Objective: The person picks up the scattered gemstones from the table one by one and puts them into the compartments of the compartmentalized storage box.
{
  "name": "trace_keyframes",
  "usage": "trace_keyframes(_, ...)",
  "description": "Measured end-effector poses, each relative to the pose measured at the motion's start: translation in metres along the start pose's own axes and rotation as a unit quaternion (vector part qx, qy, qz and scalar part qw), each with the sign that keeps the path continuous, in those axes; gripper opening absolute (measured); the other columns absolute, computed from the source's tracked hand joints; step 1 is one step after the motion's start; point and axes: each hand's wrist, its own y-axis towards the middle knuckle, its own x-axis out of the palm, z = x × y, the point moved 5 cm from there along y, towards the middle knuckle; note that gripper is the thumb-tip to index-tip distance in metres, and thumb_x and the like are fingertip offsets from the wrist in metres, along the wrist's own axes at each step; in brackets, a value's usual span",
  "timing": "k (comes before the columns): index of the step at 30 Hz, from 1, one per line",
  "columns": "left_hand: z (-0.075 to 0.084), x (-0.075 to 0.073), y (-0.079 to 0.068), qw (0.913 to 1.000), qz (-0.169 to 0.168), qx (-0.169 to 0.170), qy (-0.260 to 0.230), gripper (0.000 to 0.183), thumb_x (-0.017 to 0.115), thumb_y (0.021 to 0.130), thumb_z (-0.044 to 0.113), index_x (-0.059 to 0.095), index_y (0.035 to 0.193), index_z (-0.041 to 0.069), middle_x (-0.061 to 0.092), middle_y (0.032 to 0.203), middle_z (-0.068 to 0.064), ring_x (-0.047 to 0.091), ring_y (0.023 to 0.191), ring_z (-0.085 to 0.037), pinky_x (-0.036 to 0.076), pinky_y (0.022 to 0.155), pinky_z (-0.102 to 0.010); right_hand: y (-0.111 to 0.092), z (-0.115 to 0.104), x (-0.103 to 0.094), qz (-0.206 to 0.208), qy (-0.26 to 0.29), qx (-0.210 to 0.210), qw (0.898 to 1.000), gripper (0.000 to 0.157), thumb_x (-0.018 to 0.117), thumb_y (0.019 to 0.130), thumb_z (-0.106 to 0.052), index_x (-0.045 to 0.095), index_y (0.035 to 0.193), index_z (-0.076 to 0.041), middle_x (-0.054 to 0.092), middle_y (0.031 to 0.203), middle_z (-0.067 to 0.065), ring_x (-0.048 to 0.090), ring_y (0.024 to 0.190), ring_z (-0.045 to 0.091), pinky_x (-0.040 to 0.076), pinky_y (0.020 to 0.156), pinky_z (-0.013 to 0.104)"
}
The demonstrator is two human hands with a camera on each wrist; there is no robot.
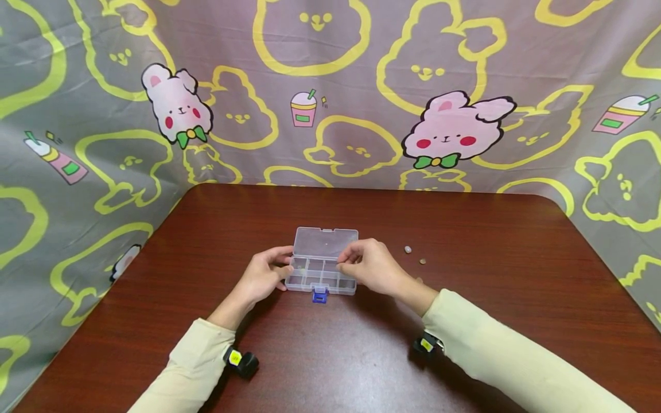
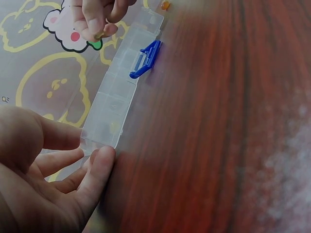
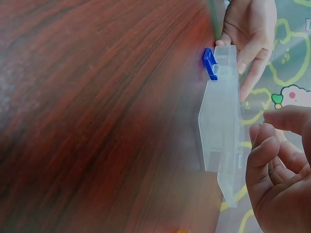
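A clear plastic compartment box point(image 1: 321, 281) lies on the table with its lid point(image 1: 322, 241) raised at the back and a blue latch point(image 1: 319, 296) hanging at its front. My left hand point(image 1: 263, 275) grips the box's left end, thumb and fingers on its walls, clearer in the left wrist view. Over the right half of the box is my right hand point(image 1: 374, 267), pinching a small yellowish stone point(image 2: 99, 35) between thumb and fingertip. Through the wall of a left compartment shows a pale yellow piece point(image 2: 114, 127).
Right of the box, a whitish stone point(image 1: 408, 249) and a small brownish-yellow stone point(image 1: 422, 261) lie on the dark wooden table point(image 1: 465, 229). An orange stone point(image 2: 165, 5) shows past the box's far end. A patterned cloth point(image 1: 361, 143) walls the back and sides.
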Motion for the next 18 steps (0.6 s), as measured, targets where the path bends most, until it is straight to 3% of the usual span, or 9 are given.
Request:
trace_keyframes(8,-0.001,-0.001,0.0,1.0,0.0,0.003,0.0,0.044,0.062,0.09,-0.01,0.057,0.133,-0.01,0.063,0.11,-0.027,0.06,0.065,-0.017,0.055,0.049,-0.028,0.008,-0.004,0.006,0.01,-0.038,-0.017,0.999,0.004,0.077,0.083,-0.012,0.074,0.081,-0.009,0.067,0.071,-0.005,0.054,0.055,0.006,0.044,0.051,0.024)
trace_keyframes(18,-0.002,-0.001,0.001,1.0,0.0,-0.001,-0.003,0.044,0.062,0.09,-0.01,0.057,0.133,-0.01,0.064,0.11,-0.028,0.06,0.065,-0.018,0.054,0.049,-0.027,0.019,-0.009,0.018,-0.001,-0.02,-0.015,1.0,0.005,0.077,0.084,-0.008,0.073,0.081,-0.01,0.068,0.071,-0.003,0.057,0.051,0.008,0.048,0.048,0.024)
